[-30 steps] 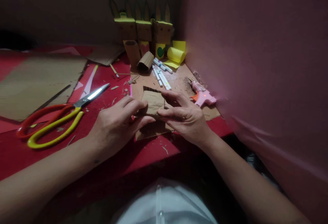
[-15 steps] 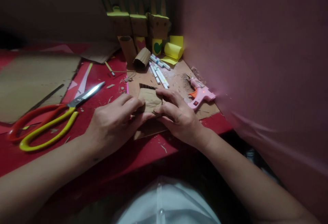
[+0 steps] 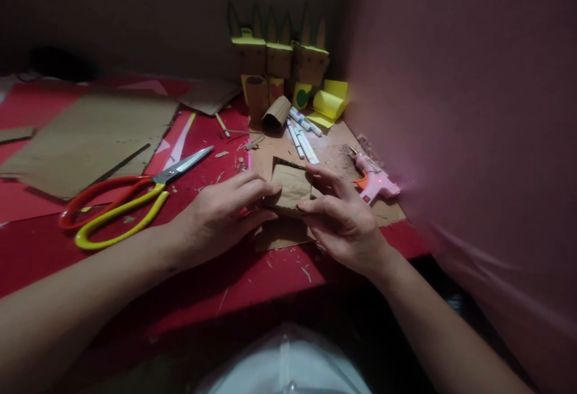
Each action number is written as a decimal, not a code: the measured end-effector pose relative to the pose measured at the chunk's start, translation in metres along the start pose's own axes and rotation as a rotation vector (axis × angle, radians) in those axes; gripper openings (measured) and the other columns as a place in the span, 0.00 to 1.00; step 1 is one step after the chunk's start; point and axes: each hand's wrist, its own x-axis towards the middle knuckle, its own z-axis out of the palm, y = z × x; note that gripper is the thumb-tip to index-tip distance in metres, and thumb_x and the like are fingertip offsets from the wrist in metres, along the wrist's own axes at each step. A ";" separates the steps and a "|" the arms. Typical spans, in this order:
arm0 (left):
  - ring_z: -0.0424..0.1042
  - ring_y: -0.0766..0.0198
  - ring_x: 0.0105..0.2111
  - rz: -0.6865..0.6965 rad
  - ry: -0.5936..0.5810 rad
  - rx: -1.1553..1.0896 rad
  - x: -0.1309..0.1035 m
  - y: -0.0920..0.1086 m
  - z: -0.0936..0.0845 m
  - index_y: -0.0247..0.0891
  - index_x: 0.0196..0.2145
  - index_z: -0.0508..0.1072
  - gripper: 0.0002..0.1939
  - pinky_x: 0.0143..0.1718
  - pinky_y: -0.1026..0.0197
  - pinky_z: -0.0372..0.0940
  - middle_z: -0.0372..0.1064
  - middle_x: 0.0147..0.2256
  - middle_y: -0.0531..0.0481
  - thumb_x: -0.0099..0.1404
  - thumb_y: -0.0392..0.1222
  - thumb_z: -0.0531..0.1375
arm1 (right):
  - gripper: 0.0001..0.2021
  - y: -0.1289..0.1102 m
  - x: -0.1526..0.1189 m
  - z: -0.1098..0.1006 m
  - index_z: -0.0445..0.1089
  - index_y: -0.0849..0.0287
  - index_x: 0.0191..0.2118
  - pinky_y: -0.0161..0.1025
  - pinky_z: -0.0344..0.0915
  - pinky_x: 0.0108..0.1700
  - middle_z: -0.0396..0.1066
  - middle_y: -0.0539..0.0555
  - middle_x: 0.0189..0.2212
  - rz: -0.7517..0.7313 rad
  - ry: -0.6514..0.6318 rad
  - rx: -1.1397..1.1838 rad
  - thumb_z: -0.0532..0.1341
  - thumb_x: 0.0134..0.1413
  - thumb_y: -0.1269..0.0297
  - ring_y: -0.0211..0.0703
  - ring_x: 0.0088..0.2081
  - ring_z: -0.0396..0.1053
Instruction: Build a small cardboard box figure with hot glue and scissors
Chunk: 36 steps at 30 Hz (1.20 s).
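A small boxy piece of brown cardboard (image 3: pixel 292 187) is between my hands, above the cardboard sheet on the table. A dark gap shows along its far edge. My left hand (image 3: pixel 225 211) pinches its left side, with the forefinger on top and the thumb lower down. On the right side, my right hand (image 3: pixel 349 220) grips it, forefinger at the far corner and thumb at the near corner. The undersides of the fingers are hidden. Just beyond my right hand lies a pink glue gun (image 3: pixel 377 182) with an orange trigger and a lit red light.
Scissors (image 3: pixel 157 187) with red and yellow handles lie open at left, near a large cardboard sheet (image 3: pixel 103 136). White markers (image 3: pixel 303 139), cardboard tubes (image 3: pixel 277 112) and curled yellow paper (image 3: pixel 329 103) are farther back. Behind stand several eared cardboard figures (image 3: pixel 279 57). A pink wall borders the right.
The camera has turned left, so the table's things appear farther right. My left fingers have eased outward toward the cardboard piece's left edge, showing more of its top. Both hands remain on it.
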 end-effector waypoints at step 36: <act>0.73 0.67 0.34 -0.077 0.163 -0.205 -0.009 -0.001 0.019 0.36 0.49 0.75 0.09 0.35 0.68 0.67 0.72 0.38 0.48 0.76 0.39 0.57 | 0.33 -0.012 0.009 0.004 0.61 0.44 0.70 0.60 0.62 0.71 0.62 0.59 0.69 0.235 -0.017 -0.066 0.68 0.62 0.66 0.56 0.70 0.61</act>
